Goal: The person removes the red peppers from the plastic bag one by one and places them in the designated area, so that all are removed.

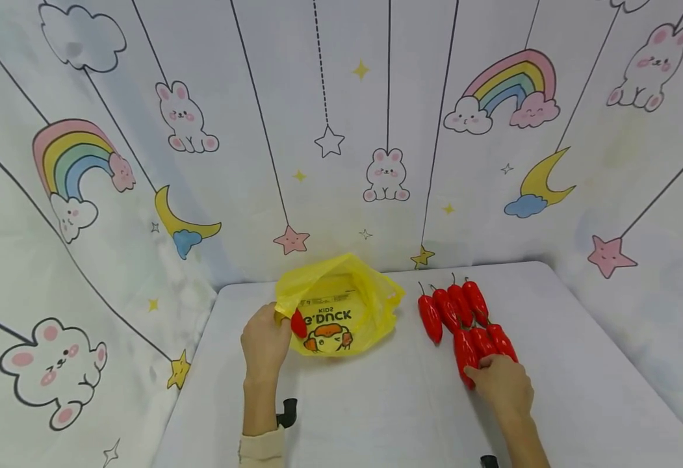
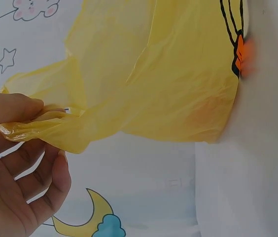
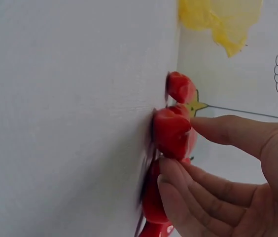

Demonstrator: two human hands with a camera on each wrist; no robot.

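My left hand (image 1: 265, 344) pinches the left rim of a yellow plastic bag (image 1: 370, 305) printed with a cartoon duck. The bag's mouth gapes toward me, and a red pepper (image 1: 298, 323) shows inside, beside my fingers. In the left wrist view, thumb and fingers grip the bunched film of the bag (image 2: 144, 98). On the right, my right hand (image 1: 503, 387) reaches the front row of red peppers, thumb and fingertips on either side of the leftmost front pepper (image 1: 465, 354). The right wrist view shows this pepper (image 3: 171, 131) between thumb and fingers, low against the table.
Behind the front row lies a back row of red peppers with thin stems, one of them the leftmost pepper (image 1: 430, 318). All rest on a white table (image 1: 376, 409). A cloth backdrop (image 1: 329, 208) with cartoon rabbits and rainbows rises behind. Black objects (image 1: 287, 413) show near both wrists.
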